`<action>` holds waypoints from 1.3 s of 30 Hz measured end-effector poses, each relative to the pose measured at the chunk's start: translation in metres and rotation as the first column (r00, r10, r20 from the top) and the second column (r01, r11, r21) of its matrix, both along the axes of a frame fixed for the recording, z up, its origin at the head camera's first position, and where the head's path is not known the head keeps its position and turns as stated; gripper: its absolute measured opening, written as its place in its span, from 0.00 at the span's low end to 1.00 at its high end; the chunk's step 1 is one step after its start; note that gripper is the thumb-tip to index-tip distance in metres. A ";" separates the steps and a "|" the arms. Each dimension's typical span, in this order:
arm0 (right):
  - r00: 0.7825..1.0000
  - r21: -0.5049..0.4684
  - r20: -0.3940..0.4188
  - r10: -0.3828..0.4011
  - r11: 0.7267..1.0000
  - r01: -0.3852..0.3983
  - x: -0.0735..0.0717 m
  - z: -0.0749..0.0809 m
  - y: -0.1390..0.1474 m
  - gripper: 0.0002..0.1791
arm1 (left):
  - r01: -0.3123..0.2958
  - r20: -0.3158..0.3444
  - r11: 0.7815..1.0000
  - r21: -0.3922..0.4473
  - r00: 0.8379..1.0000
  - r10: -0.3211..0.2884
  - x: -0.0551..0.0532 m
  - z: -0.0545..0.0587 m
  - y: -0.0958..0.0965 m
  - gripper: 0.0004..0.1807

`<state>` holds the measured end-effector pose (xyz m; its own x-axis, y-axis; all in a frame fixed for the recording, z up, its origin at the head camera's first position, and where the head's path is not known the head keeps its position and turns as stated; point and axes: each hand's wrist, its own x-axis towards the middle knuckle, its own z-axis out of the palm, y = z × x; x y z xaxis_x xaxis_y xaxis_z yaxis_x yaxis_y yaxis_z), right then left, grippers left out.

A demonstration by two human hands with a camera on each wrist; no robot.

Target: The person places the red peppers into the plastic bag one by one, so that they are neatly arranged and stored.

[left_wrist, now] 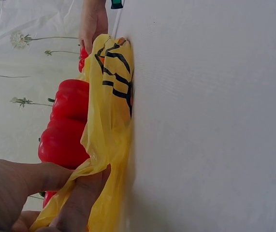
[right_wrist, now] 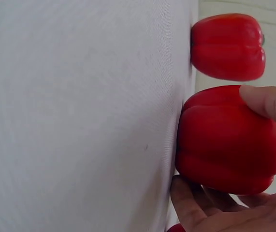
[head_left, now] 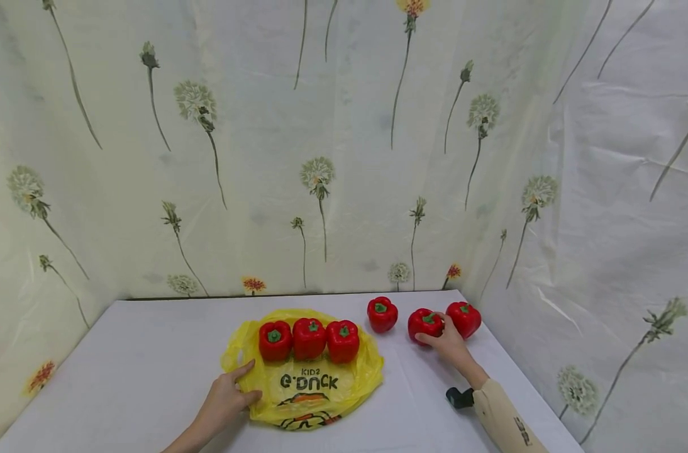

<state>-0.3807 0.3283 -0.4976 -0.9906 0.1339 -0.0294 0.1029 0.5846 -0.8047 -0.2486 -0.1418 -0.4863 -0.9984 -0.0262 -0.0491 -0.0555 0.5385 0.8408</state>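
A yellow plastic bag point(head_left: 310, 390) with dark printed lettering and an orange-and-black drawing lies on the table. Three red bell peppers stand in a row at its far part, the middle bell pepper point(head_left: 309, 338) between the other two. My left hand point(head_left: 224, 396) pinches the bag's left edge between thumb and fingers, the film point(left_wrist: 106, 150) bunched in them. To the right of the bag, my right hand point(head_left: 448, 340) grips a red bell pepper point(right_wrist: 229, 140), thumb on one side and fingers on the other. That pepper stands close against the tabletop.
Another red bell pepper point(head_left: 382, 314) stands behind the bag's right end. One more bell pepper point(head_left: 463, 319) sits by the table's right edge, beside my right hand. The white table point(head_left: 151, 358) backs onto a curtain point(head_left: 253, 157) printed with dandelions.
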 end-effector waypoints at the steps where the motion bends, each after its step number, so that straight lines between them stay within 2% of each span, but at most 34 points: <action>1: 1.000 0.002 -0.002 0.005 1.000 -0.005 0.000 0.000 0.000 0.54 | 0.000 0.002 1.000 -0.001 1.000 0.000 0.000 0.000 0.000 0.38; 9: 0.999 0.030 -0.009 0.039 0.999 -0.038 0.002 -0.001 0.002 0.50 | 0.002 0.002 1.000 -0.002 1.000 -0.002 -0.001 -0.003 0.001 0.38; 18: 0.999 0.044 0.012 0.030 0.999 -0.031 0.001 -0.002 0.003 0.49 | -0.001 0.004 1.000 -0.015 1.000 0.001 -0.001 -0.001 0.001 0.38; 27: 0.999 0.003 -0.018 0.052 0.999 -0.052 0.002 -0.001 0.004 0.57 | -0.005 0.010 1.000 -0.027 1.000 0.006 0.000 0.002 0.001 0.39; 34: 0.999 0.019 -0.018 0.027 0.999 -0.027 0.006 0.001 -0.002 0.64 | -0.007 0.001 1.000 -0.025 1.000 0.007 0.002 0.004 0.001 0.39; 39: 0.999 0.016 -0.019 0.027 1.000 -0.026 0.007 0.001 -0.002 0.64 | -0.005 0.005 1.000 -0.021 1.000 0.005 0.001 0.002 0.001 0.38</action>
<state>-0.3739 0.3262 -0.4965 -0.9941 0.1079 -0.0080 0.0715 0.6000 -0.7968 -0.2477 -0.1408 -0.4838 -0.9981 -0.0320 -0.0534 -0.0622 0.5557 0.8291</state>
